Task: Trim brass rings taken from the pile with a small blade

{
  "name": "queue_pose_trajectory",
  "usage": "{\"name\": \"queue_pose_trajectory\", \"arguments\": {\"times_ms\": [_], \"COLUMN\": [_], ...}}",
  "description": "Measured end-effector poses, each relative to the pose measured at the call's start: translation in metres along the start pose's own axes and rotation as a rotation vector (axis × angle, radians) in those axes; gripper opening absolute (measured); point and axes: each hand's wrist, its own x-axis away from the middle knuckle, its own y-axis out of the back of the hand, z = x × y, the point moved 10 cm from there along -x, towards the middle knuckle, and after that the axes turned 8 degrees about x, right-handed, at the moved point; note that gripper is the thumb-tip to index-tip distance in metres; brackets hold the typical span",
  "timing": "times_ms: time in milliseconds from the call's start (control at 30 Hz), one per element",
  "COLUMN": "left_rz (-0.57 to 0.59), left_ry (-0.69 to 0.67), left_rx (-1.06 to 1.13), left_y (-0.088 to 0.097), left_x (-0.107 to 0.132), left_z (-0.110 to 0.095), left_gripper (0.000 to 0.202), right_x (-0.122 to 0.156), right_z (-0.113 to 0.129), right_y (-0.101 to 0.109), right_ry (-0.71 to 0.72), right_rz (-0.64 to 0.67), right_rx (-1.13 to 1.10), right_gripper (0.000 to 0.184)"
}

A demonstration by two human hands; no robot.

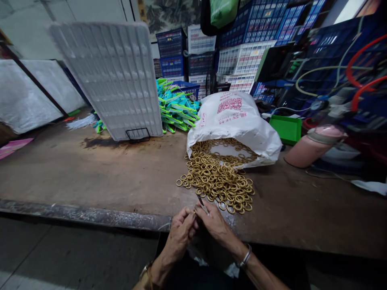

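Note:
At the table's front edge, my left hand (181, 228) is closed, its fingertips pinched on a small gold ring (194, 212) that is mostly hidden. My right hand (216, 223) meets it there, closed around a thin, pointed, blade-like tool (202, 203) whose dark tip sticks up past the fingers. Just beyond both hands lies a heap of gold rings (223, 181). It spills from the open mouth of a white woven sack (238, 117) with red print, lying on its side.
A ribbed white plastic panel (111, 80) stands upright in a black wire stand (138, 135) on the wooden table (90, 177). Green and blue plastic pieces (177, 108) are piled behind it. To the right are a green tray (286, 129) and a pink bottle (314, 147). Stacked crates (238, 60) fill the back.

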Motion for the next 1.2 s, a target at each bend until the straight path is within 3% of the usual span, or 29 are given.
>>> {"name": "queue_pose_trajectory", "arguments": {"times_ms": [167, 300, 400, 500, 800, 1033, 1200], "left_rz": [0.009, -0.031, -0.039, -0.037, -0.037, -0.029, -0.013], "left_ry": [0.007, -0.027, -0.048, -0.041, -0.183, -0.094, 0.004], "left_rx": [0.043, 0.026, 0.008, 0.001, -0.063, -0.014, 0.220], "left_y": [-0.001, 0.004, 0.007, 0.007, 0.013, 0.017, 0.023], "left_x": [0.000, -0.001, -0.002, -0.003, 0.000, 0.019, 0.021], "left_z": [0.000, -0.004, -0.008, -0.009, -0.019, -0.017, -0.021], "left_gripper": [0.034, 0.034, 0.034, 0.036, 0.033, 0.032, 0.030], "right_x": [-0.003, -0.004, 0.001, 0.007, 0.007, -0.010, -0.037], "right_z": [-0.004, -0.009, -0.004, -0.001, -0.001, -0.007, 0.016], "right_y": [-0.001, 0.003, -0.004, -0.014, -0.023, -0.022, -0.028], "right_ry": [0.003, 0.032, 0.139, 0.204, 0.193, 0.158, 0.207], "right_rz": [0.006, -0.037, 0.018, 0.084, 0.160, 0.111, 0.060], "right_rx": [-0.004, 0.185, 0.360, 0.461, 0.678, 0.889, 0.937], "right_gripper": [0.024, 0.023, 0.014, 0.021, 0.032, 0.024, 0.024]}}
